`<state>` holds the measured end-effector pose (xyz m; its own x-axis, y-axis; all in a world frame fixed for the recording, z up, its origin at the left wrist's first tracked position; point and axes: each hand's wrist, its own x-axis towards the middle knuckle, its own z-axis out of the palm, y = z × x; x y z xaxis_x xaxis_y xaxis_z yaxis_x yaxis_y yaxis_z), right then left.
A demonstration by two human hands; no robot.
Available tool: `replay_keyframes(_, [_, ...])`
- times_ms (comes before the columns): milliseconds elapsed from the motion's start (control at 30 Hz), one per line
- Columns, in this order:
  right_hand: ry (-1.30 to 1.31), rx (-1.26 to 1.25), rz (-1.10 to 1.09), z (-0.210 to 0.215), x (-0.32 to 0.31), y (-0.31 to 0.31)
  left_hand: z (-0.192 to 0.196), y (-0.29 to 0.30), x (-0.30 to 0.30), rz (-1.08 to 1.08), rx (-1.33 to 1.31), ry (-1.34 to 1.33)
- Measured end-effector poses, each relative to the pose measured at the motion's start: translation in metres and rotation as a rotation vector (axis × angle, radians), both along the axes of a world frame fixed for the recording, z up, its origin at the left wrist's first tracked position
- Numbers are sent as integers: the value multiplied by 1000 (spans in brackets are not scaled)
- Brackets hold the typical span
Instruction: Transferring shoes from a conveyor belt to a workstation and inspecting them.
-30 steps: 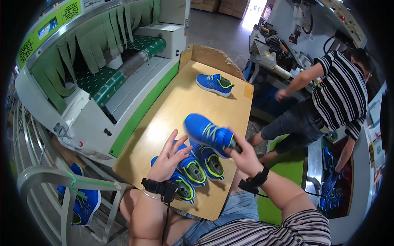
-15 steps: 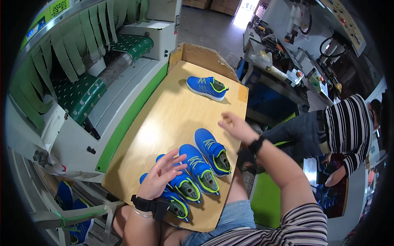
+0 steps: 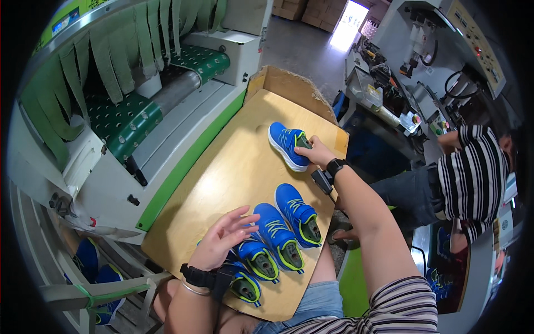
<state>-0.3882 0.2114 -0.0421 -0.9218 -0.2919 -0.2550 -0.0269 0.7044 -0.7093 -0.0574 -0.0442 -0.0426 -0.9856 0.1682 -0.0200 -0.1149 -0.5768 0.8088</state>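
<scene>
right hand (image 3: 316, 152): fingers gripping heel of lone blue sneaker (image 3: 286, 145) at far end of wooden desk (image 3: 222, 172) | left hand (image 3: 222, 240): fingers spread, resting over row of 4 blue sneakers (image 3: 275, 236) at near edge

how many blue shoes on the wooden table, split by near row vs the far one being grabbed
Row of blue shoes near the left hand: 4
Far blue shoe gripped by the right hand: 1
Total on the wooden table: 5
</scene>
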Motion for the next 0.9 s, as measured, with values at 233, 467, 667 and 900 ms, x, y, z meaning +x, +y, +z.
replay_keyframes(233, [-164,-565,77,100,157,-16,7,35,-3,277,156,-20])
replay_keyframes(467, [254,-479,471,99,259,9,77,45,-10,208,312,86])
replay_keyframes(667, [449,-52,209,7,285,48,122,-78,-59,508,554,222])
replay_keyframes(900, [142,-282,-40,-25,271,43,87,-88,-52,669,557,212])
